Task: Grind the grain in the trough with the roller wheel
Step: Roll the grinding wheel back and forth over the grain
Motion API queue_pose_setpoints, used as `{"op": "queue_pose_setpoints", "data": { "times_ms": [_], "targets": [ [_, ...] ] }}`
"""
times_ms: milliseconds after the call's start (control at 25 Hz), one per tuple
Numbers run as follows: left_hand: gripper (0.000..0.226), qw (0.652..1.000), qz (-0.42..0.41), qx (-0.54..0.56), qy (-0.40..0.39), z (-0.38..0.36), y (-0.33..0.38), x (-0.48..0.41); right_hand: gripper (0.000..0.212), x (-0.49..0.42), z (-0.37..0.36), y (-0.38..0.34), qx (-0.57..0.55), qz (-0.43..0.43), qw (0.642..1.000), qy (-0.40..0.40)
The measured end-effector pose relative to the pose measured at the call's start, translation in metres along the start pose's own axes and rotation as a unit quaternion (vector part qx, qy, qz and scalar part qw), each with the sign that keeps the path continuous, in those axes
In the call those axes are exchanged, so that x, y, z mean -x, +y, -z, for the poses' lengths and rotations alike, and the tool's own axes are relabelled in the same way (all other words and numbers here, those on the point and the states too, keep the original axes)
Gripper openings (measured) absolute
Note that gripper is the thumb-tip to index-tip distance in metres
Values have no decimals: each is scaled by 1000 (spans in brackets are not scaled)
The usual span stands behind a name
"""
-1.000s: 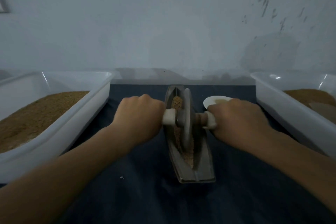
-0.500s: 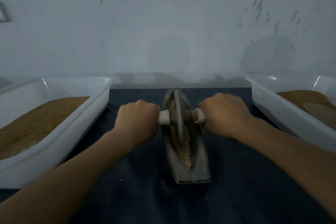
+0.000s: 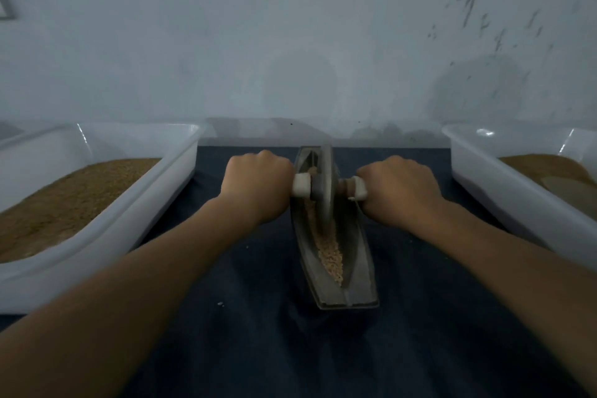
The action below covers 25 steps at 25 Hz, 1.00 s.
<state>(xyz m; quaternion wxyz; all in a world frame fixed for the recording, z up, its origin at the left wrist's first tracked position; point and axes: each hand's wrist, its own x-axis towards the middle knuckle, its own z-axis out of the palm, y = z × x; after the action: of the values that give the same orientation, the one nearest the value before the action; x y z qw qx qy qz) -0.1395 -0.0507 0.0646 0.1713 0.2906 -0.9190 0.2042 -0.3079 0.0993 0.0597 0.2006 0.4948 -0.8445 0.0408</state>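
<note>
A grey boat-shaped metal trough (image 3: 361,271) lies lengthwise on the dark cloth in the middle. Pale brown grain (image 3: 331,255) fills its groove toward the near end. A grey roller wheel (image 3: 324,187) stands upright in the far half of the trough, on an axle with white end collars. My left hand (image 3: 256,186) grips the left handle and my right hand (image 3: 399,189) grips the right handle; both handles are hidden inside my fists.
A white tub (image 3: 129,203) of brown grain stands at the left. Another white tub (image 3: 504,200) with brown meal stands at the right. A pale wall rises close behind the table. A few stray grains (image 3: 220,303) lie on the dark cloth (image 3: 290,349).
Both hands have pushed the wheel away from me, from the middle of the trough to its far end. More grain shows in the near part of the groove.
</note>
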Motion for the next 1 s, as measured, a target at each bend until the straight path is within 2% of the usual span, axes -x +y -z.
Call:
{"op": "queue_pose_setpoints", "data": {
  "times_ms": [120, 160, 240, 360, 480, 560, 680, 720, 800, 960, 1000],
  "targets": [
    [39, 992, -66, 12, 111, 2, -9, 47, 30, 42, 5, 7, 64, 103, 974, 189],
    [45, 989, -71, 15, 127, 4, -13, 48, 29, 43, 9, 9, 65, 121, 967, 216],
    [40, 994, -49, 9, 93, -2, -10, 42, 31, 35, 8, 5, 75, 96, 976, 179],
    [2, 999, 19, 13, 30, -10, 2, 0, 22, -5, 1, -9, 27, 11, 999, 44],
    [12, 999, 40, 25, -27, -5, 3, -19, 15, -23, 4, -12, 1, -5, 1000, -11],
    [2, 999, 20, 32, 2, -6, -1, 7, 19, -4, 7, -5, 22, 31, 999, 8],
    [37, 993, -40, 34, 101, -2, -8, 54, 36, 42, 13, 2, 82, 107, 977, 164],
    [43, 990, -52, 33, 129, 1, -11, 58, 40, 48, 17, 4, 87, 114, 971, 193],
    [39, 993, -32, 19, 109, -1, -7, 50, 41, 42, 16, 2, 102, 89, 978, 160],
    [4, 998, 46, 36, 9, -14, 1, -6, 11, -16, 3, -14, 60, 4, 998, 34],
    [5, 997, 53, 46, -12, -15, 0, -16, 12, -26, 2, -16, 58, -5, 998, 20]
  ]
}}
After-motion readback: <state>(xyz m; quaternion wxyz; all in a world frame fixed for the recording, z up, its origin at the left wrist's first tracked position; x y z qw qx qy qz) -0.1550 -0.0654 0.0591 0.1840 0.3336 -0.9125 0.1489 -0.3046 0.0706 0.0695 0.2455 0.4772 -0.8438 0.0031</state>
